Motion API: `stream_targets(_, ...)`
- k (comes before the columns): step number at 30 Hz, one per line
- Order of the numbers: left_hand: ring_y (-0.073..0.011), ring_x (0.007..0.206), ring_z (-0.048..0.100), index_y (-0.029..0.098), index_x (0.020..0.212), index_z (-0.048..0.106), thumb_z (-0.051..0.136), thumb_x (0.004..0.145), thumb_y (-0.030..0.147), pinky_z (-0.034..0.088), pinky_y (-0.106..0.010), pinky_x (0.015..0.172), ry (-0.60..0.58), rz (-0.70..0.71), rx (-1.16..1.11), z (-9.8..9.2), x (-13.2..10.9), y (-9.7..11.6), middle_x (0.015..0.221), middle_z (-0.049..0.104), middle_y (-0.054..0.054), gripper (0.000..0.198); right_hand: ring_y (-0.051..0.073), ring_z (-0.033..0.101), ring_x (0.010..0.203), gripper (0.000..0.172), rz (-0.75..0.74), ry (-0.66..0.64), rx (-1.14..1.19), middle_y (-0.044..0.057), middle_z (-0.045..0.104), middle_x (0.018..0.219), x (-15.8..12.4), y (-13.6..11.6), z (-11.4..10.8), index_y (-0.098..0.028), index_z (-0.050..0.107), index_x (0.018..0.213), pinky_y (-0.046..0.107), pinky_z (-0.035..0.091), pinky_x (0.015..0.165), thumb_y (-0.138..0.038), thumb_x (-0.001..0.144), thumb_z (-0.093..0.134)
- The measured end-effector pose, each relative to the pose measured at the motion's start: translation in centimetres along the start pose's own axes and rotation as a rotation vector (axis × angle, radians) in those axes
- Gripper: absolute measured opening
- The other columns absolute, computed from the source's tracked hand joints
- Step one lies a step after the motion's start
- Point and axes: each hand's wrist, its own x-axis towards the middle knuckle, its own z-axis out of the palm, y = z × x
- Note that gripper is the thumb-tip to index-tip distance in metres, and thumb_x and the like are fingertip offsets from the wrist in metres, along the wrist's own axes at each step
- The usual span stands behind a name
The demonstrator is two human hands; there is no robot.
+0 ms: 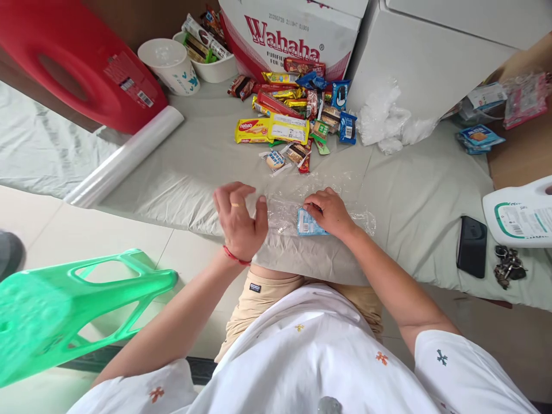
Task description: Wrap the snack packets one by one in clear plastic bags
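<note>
My left hand (241, 224) is raised at the left edge of a sheet of clear plastic film (282, 215), its fingers bent but apart and holding nothing. On the film lies a light-blue snack packet (307, 223) with printed panels. My right hand (331, 211) covers part of this packet, its fingers curled down and closed on it; the fingertips are partly hidden. Just beyond the film sit a small round wrapped biscuit (276, 160) and a pile of snacks, among them a yellow wafer packet (288, 128) and a blue packet (347, 127).
A roll of plastic film (125, 158) lies left, near a red jug (90, 69), a paper cup (170, 66) and a white tub of snacks (215, 69). Behind stands a Wahaha carton (293, 29). At right are a phone (472, 246), keys (509, 266) and a white bottle (521, 211). A green stool (38, 322) stands left.
</note>
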Motion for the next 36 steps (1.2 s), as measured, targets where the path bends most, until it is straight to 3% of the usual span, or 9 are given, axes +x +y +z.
stream_targets(5,-0.0275,0.136,0.056,0.024,0.128,0.064,0.044,0.104,0.033,0.044,-0.047,0.113,-0.48,0.426,-0.144,0.9,-1.6,3.5,0.135,0.066,-0.013,0.033,0.026,0.054,0.092,0.021,-0.019,-0.002,-0.026,0.006,0.074,0.096,0.1,-0.2,-0.1,-0.021,0.074,0.105,0.038,0.041,0.089,-0.024,0.098,0.054)
stream_targets(8,-0.0272,0.149,0.045,0.018,0.151,0.05,0.036,0.108,0.036,0.039,-0.047,0.119,-0.619,0.407,-0.132,3.4,-2.4,4.0,0.157,0.052,-0.015,0.049,0.027,0.056,0.097,0.034,0.004,0.054,0.004,0.007,0.076,0.108,-0.1,0.4,-1.3,-0.021,0.069,0.121,0.04,0.044,0.092,-0.015,0.093,0.051)
stream_targets(12,-0.0296,0.151,0.043,0.02,0.156,0.046,0.035,0.109,0.039,0.03,-0.054,0.124,-0.721,0.339,-0.002,5.1,-3.4,3.3,0.162,0.048,-0.013,0.052,0.028,0.059,0.103,0.029,0.057,0.192,0.016,0.01,0.075,0.107,-1.7,2.5,-4.4,-0.022,0.07,0.12,0.043,0.046,0.097,-0.03,0.101,0.05)
stream_targets(16,-0.028,0.151,0.043,0.02,0.155,0.047,0.036,0.109,0.04,0.028,-0.052,0.126,-0.741,0.337,0.029,5.0,-3.7,3.0,0.162,0.048,-0.012,0.052,0.028,0.059,0.097,0.032,0.053,0.062,0.028,0.009,0.074,0.098,-4.1,4.8,-6.8,-0.022,0.072,0.117,0.044,0.047,0.093,-0.044,0.095,0.063)
stream_targets(19,-0.0273,0.151,0.043,0.022,0.154,0.049,0.034,0.11,0.04,0.029,-0.052,0.125,-0.729,0.323,0.043,5.1,-3.7,3.2,0.162,0.048,-0.01,0.051,0.025,0.059,0.085,0.026,0.1,-0.079,0.109,0.005,0.07,0.079,-5.5,6.2,-7.3,-0.023,0.076,0.096,0.038,0.048,0.08,-0.045,0.093,0.063)
stream_targets(24,-0.0291,0.152,0.041,0.022,0.151,0.054,0.036,0.109,0.04,0.032,-0.051,0.124,-0.711,0.311,0.059,5.4,-3.7,3.6,0.16,0.05,-0.01,0.049,0.024,0.059,0.084,0.021,0.277,0.019,0.013,0.004,0.068,0.073,-5.7,7.8,-7.9,-0.024,0.073,0.083,0.036,0.047,0.074,-0.039,0.092,0.061)
stream_targets(29,-0.0362,0.154,0.033,0.024,0.142,0.064,0.044,0.105,0.037,0.032,-0.057,0.121,-0.612,0.31,0.103,5.1,-3.7,4.2,0.159,0.048,-0.014,0.044,0.028,0.057,0.09,0.018,0.156,0.167,-0.174,0.007,0.074,0.089,-1.5,6.6,-8.0,-0.024,0.074,0.091,0.044,0.047,0.087,-0.027,0.094,0.057)
stream_targets(34,-0.0375,0.128,0.048,0.024,0.139,0.067,0.047,0.103,0.038,0.04,-0.055,0.104,-0.594,0.307,0.173,4.8,-3.2,5.2,0.13,0.06,-0.017,0.044,0.037,0.05,0.122,0.038,-0.051,0.04,-0.235,0.016,0.069,0.126,4.8,4.3,-5.6,-0.019,0.068,0.129,0.052,0.042,0.103,-0.033,0.094,0.064)
stream_targets(36,-0.0363,0.117,0.05,0.023,0.141,0.065,0.047,0.102,0.038,0.042,-0.053,0.097,-0.615,0.308,0.199,4.8,-3.1,5.5,0.119,0.061,-0.017,0.046,0.039,0.051,0.123,0.043,-0.026,-0.027,-0.273,0.017,0.07,0.12,6.5,4.0,-4.8,-0.017,0.068,0.128,0.051,0.043,0.1,-0.035,0.089,0.071)
